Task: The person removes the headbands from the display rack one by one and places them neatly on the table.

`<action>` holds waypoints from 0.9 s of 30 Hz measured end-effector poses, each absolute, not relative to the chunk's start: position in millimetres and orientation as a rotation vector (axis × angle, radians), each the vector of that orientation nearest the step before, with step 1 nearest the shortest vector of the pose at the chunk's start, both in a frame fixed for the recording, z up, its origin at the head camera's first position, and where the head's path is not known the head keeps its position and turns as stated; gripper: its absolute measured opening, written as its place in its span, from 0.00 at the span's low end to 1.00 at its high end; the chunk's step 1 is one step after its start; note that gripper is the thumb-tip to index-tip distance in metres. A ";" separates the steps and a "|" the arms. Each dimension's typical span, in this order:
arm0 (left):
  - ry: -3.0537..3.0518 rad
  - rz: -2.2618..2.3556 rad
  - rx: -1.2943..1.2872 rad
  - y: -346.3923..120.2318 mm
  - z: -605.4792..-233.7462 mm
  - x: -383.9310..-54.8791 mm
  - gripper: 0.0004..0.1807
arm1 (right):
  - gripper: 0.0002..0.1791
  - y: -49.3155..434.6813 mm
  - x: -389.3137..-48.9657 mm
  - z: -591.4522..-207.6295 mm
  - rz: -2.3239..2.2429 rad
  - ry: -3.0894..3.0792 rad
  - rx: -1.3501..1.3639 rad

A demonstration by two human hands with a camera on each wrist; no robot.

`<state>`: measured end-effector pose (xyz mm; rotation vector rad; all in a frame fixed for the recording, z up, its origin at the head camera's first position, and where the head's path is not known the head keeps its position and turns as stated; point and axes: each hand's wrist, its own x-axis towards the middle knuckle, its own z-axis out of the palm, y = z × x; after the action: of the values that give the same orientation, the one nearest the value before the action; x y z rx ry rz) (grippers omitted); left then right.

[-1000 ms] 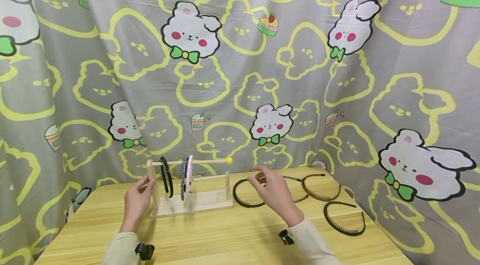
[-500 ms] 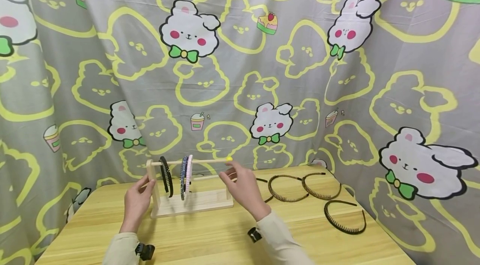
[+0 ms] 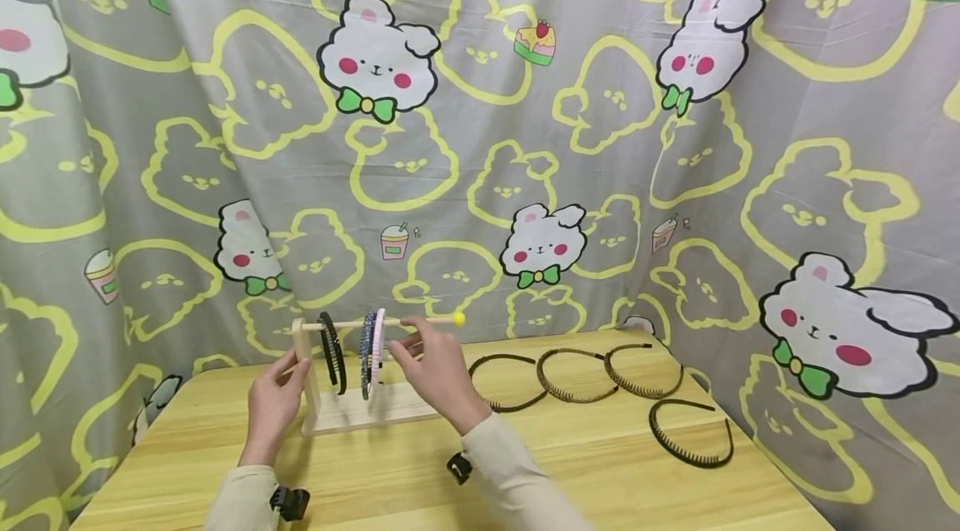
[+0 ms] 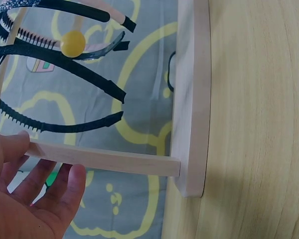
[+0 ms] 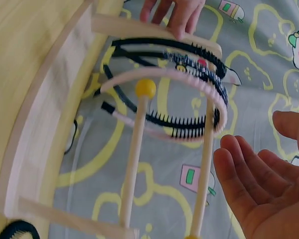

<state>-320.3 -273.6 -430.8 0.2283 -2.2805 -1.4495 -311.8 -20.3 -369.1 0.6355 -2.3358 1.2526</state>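
Note:
A wooden headband rack (image 3: 405, 406) stands on the table, several headbands hanging from its upper rod. Black headbands (image 3: 332, 352) hang near the left post; a dark blue speckled headband (image 3: 366, 360) and a pink headband (image 3: 380, 335) hang further right. My left hand (image 3: 273, 406) holds the left post (image 4: 104, 158), thumb on one side and fingers on the other. Just right of the pink headband is my right hand (image 3: 438, 368), beside the rod. Its fingers (image 5: 246, 169) are relaxed with the thumb apart, holding nothing. That hand hides the rack's right post in the head view.
Right of the rack, a black headband (image 3: 504, 357), two brown headbands (image 3: 542, 381) and another black headband (image 3: 675, 449) lie on the wooden table (image 3: 360, 481). A yellow ball (image 3: 458, 319) caps the upper rod's right end. A patterned curtain (image 3: 465, 181) hangs behind.
My right hand has moved left, from above the loose headbands past the yellow ball to beside the pink headband. My left hand has stayed on the post.

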 end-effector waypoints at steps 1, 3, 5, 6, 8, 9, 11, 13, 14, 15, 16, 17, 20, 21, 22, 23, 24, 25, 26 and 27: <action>-2.280 -1.446 0.227 -273.6 -430.8 -320.6 0.31 | 0.22 -23.6 -312.2 -369.5 1.247 -2.339 0.637; -2.275 -1.441 0.228 -273.8 -430.7 -321.3 0.31 | 0.23 -29.8 -313.2 -370.5 1.258 -2.340 0.643; -2.274 -1.442 0.230 -274.0 -430.7 -321.5 0.31 | 0.23 -35.2 -314.2 -371.9 1.287 -2.338 0.652; -2.273 -1.445 0.233 -274.1 -430.6 -321.5 0.31 | 0.24 -37.7 -314.7 -372.9 1.298 -2.343 0.651; -2.273 -1.456 0.234 -274.1 -430.3 -321.0 0.31 | 0.24 -41.7 -315.7 -375.2 1.332 -2.343 0.654; -2.274 -1.455 0.235 -273.9 -430.0 -320.7 0.31 | 0.24 -43.5 -316.4 -376.9 1.346 -2.347 0.652; -2.276 -1.452 0.235 -273.7 -429.7 -320.3 0.31 | 0.25 -47.2 -317.5 -380.2 1.364 -2.353 0.651; -2.276 -1.446 0.234 -273.6 -429.6 -320.2 0.31 | 0.25 -50.8 -318.9 -383.0 1.384 -2.354 0.648; -2.276 -1.442 0.233 -273.5 -429.6 -320.3 0.31 | 0.25 -52.5 -319.6 -384.2 1.398 -2.354 0.644; -2.276 -1.437 0.233 -273.5 -429.7 -320.5 0.31 | 0.25 -54.0 -320.4 -385.4 1.417 -2.353 0.640; -2.276 -1.437 0.232 -273.6 -429.9 -320.6 0.31 | 0.25 -55.5 -321.1 -386.2 1.431 -2.347 0.636; -2.277 -1.437 0.231 -273.7 -430.1 -320.6 0.31 | 0.25 -56.7 -321.9 -387.2 1.445 -2.344 0.628; -2.278 -1.436 0.228 -273.6 -430.4 -320.7 0.31 | 0.26 -59.4 -324.5 -390.1 1.487 -2.341 0.596; -2.278 -1.434 0.229 -273.5 -430.5 -320.8 0.31 | 0.26 -60.1 -325.3 -391.0 1.493 -2.341 0.587; -2.278 -1.431 0.229 -273.6 -430.6 -321.0 0.31 | 0.27 -60.9 -326.0 -391.7 1.501 -2.340 0.580; -2.278 -1.428 0.230 -273.5 -430.6 -321.1 0.31 | 0.27 -61.6 -326.5 -392.3 1.513 -2.339 0.573; -2.277 -1.424 0.230 -273.5 -430.7 -321.3 0.31 | 0.27 -62.3 -327.1 -392.9 1.520 -2.339 0.568; -2.277 -1.421 0.231 -273.4 -430.7 -321.3 0.31 | 0.27 -62.8 -327.4 -393.3 1.529 -2.339 0.564; -2.278 -1.420 0.230 -273.4 -430.7 -321.3 0.31 | 0.27 -63.4 -327.8 -393.7 1.540 -2.337 0.562; -2.279 -1.418 0.230 -273.2 -430.7 -321.4 0.31 | 0.26 -64.0 -328.3 -394.1 1.549 -2.335 0.561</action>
<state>-321.4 -273.2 -430.7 0.2301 -2.2786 -1.4179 -328.3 -64.0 -394.1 0.5607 -2.3345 1.5486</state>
